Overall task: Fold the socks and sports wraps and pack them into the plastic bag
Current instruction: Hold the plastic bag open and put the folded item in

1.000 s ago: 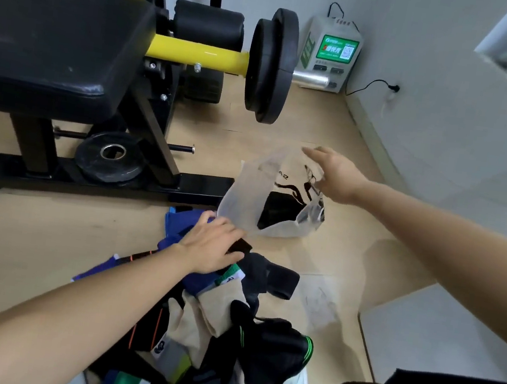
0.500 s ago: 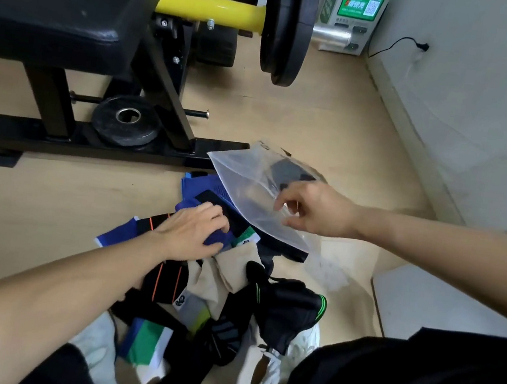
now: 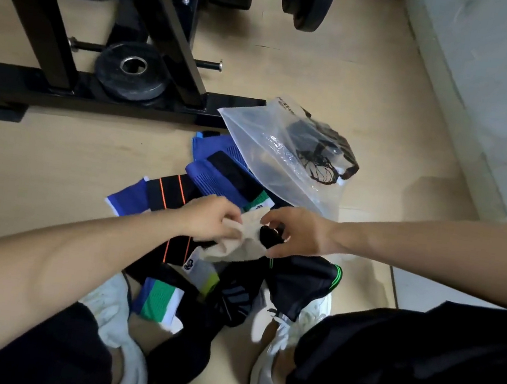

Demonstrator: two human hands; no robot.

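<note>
From the head view, you are at the folding step. Your left hand [image 3: 209, 221] grips one end of a crumpled beige fabric sock with a black tip [image 3: 239, 245], fingers curled round the cloth. Your right hand [image 3: 300, 234] pinches the black tip between thumb and fingers. The sock hangs just above the heap of mixed coloured socks and wraps [image 3: 216, 170] on the pale wooden floor [image 3: 55, 157], in front of your knees.

The sock's long axis seems to run side to side between your hands, with the black tip pointing toward your right. It is too bunched to tell exactly.

The clear crinkled plastic bag [image 3: 261, 147] lies flat beyond the heap, slanting from far-left to near-right, with something dark already inside. I cannot tell which end is its mouth.

Next, you will probably need to pull the sock straight, double it over, then find and open the bag's mouth.
</note>
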